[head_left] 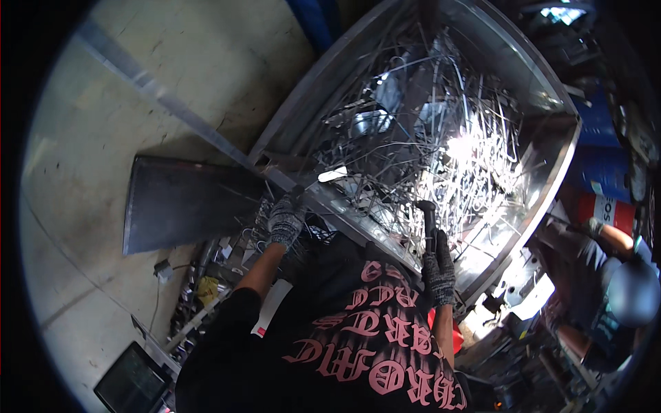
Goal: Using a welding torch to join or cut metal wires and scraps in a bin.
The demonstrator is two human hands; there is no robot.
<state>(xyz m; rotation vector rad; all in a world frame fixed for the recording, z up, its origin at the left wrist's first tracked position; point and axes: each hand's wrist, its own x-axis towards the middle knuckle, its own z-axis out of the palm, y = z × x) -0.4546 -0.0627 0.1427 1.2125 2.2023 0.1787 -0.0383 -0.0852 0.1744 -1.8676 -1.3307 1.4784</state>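
My gloved left hand [286, 220] gripped the rim of the big metal bin [551, 186] of tangled steel scrap [441, 151], right hand [438, 272] closed around a dark handle [428, 220], concrete floor [103, 117] all around.

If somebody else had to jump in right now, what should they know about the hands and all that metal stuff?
Left hand: gloved, gripping the near corner of the metal bin, by a long metal strip that runs off across the floor.
Right hand: gloved, closed round a dark handle that stands up at the bin's near edge.
The bin is full of tangled wire scraps.
A dark metal sheet lies on the floor to the left.
Another person works at right.
Done: scraps are in the bin. Whether more is left cannot be told.
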